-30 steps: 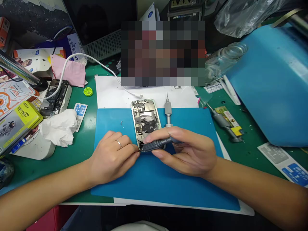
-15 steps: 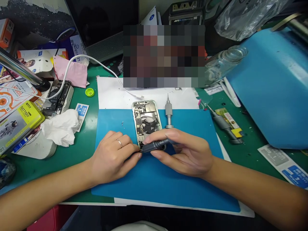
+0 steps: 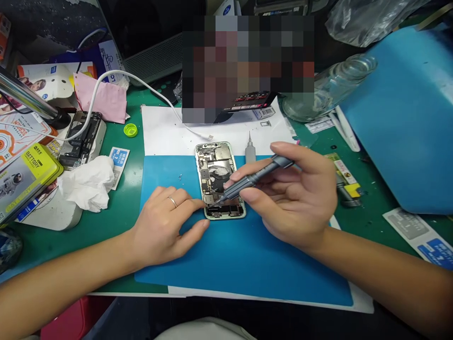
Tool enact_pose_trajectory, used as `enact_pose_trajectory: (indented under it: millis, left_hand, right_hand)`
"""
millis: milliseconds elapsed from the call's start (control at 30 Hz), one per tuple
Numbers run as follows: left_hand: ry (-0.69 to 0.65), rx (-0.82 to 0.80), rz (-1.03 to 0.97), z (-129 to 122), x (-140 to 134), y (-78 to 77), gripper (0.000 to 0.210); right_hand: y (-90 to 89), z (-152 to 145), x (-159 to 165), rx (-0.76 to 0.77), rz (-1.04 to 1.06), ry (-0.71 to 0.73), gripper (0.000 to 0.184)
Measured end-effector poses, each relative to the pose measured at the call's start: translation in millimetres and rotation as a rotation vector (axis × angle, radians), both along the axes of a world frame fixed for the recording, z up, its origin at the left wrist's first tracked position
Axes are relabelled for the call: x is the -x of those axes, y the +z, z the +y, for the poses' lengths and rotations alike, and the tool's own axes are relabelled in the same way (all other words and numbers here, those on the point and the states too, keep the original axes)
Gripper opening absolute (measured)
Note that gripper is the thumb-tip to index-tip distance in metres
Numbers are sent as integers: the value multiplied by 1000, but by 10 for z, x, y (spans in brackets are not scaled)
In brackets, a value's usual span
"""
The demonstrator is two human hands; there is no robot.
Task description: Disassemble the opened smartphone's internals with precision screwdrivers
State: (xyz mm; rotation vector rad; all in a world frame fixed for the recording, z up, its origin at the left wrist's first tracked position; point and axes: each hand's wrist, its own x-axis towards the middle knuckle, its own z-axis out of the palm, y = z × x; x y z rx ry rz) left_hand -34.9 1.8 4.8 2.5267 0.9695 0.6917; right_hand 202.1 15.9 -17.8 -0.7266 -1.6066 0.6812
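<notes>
An opened smartphone [image 3: 221, 177] lies on the blue mat [image 3: 226, 257], its circuit board and inner parts exposed. My right hand [image 3: 300, 193] holds a dark grey screwdriver [image 3: 249, 180] at a slant between thumb and fingers. Its thin tip points down to the left, over the phone's lower part; whether it touches a screw cannot be made out. My left hand [image 3: 166, 224], with a ring on one finger, rests on the mat. Its index fingertip is at the phone's lower left edge, while the thumb is spread apart from it.
Past the phone stands a second screwdriver [image 3: 250, 148], partly hidden by my right hand. Tiny screws [image 3: 180, 177] lie left of the phone. A white cable [image 3: 141, 81] arches over the bench. Crumpled tissue [image 3: 88, 184] sits at left, a glass jar [image 3: 329, 89] at back right.
My right hand has moved up and right, and the screwdriver now slants more steeply, uncovering the phone's lower end. My left thumb has parted from the index finger. The view has shifted slightly.
</notes>
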Motion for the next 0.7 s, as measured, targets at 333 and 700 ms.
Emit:
enact_pose_trajectory:
  millis: [333,700]
  left_hand:
    - [-18,-35,47,-2,2,-24,28]
    - [-77,-94,158,7,1,-51,34]
  right_hand:
    - [12,27,-37,-16,-51,-77,67]
    - [12,52,-119,-341,-269,25,82]
